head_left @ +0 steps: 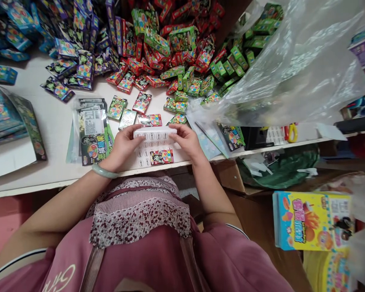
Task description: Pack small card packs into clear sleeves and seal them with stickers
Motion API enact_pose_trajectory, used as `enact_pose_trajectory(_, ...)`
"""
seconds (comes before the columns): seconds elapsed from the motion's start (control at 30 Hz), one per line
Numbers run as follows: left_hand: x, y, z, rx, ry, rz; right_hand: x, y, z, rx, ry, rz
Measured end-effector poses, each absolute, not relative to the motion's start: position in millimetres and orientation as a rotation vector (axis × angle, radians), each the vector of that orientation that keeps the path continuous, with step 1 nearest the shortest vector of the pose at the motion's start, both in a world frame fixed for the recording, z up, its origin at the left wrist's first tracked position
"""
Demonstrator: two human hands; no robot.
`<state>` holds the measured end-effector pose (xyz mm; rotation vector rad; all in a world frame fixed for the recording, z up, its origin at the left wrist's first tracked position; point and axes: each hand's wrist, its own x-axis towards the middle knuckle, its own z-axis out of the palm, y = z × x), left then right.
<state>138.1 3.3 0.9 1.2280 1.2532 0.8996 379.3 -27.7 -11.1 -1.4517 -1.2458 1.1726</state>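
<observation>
My left hand [124, 144] and my right hand [185, 140] both pinch the far edge of a white sheet [156, 146] printed with round stickers, lying at the table's front edge. A small red packet [161, 157] rests on the sheet's near part. Another red packet [150, 120] and a silvery one [127, 119] lie just beyond my fingers. A green bangle [104, 172] circles my left wrist.
Heaps of small boxes fill the back of the table [48, 134]: blue and purple [76, 44] at left, red [170, 36] in the middle, green [234, 61] at right. A stack of clear bags [93, 129] lies left of my hands. A big plastic bag [292, 69] billows right.
</observation>
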Motion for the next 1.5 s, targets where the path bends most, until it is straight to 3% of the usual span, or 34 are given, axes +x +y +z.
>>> enact_pose_trajectory(0.23,132.0,4.4,0.7,1.832,1.367,0.949,384.8,-25.4,-4.7,-1.506,-1.592,0.918)
enact_pose_trajectory(0.43,130.9,12.5,6.8,1.524,1.224,0.717,375.5,-24.2,0.2,-1.549,-1.49,1.108)
enact_pose_trajectory(1.1,127.7,17.0,7.7,1.353,1.159,0.632,378.1,-12.9,15.7,-1.516,-1.587,1.319)
enact_pose_trajectory(1.5,128.0,16.2,4.7,1.411,1.132,0.618,377.6,-3.4,23.7,-1.608,-1.791,1.209)
